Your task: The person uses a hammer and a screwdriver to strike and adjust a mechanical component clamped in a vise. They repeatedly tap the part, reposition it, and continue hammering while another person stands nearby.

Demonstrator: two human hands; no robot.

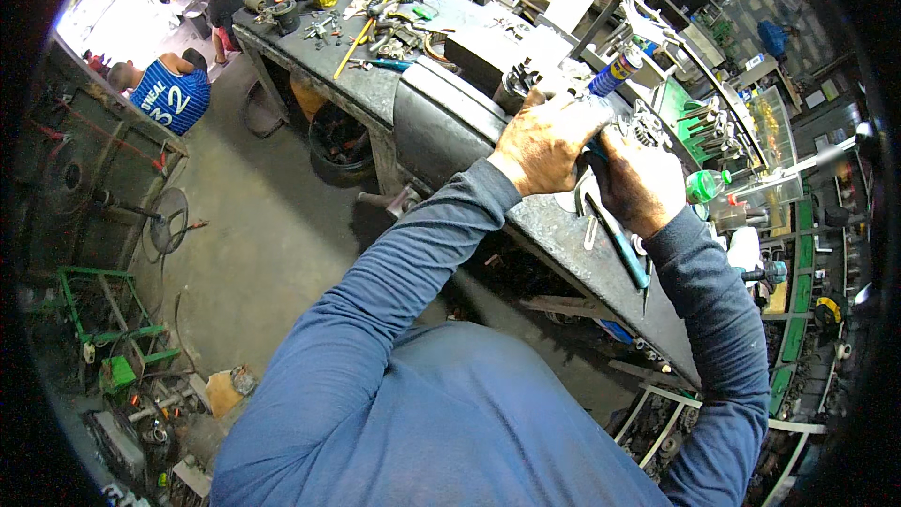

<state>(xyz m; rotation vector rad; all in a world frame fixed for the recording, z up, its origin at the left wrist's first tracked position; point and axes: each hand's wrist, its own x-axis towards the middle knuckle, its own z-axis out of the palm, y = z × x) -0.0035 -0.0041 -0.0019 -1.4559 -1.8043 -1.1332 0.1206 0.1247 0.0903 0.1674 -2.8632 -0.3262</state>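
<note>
At the near edge of the dark workbench [563, 235], my left hand [544, 143] is curled down over a grey metal part [648, 127], and my right hand [641, 178] is closed tight just beside it around a tool with a blue handle [593, 152]. Just beyond my left hand on the workbench stands a blue spray can [615, 72], while a long blue-handled tool [619, 244] lies on the bench just below my right hand.
</note>
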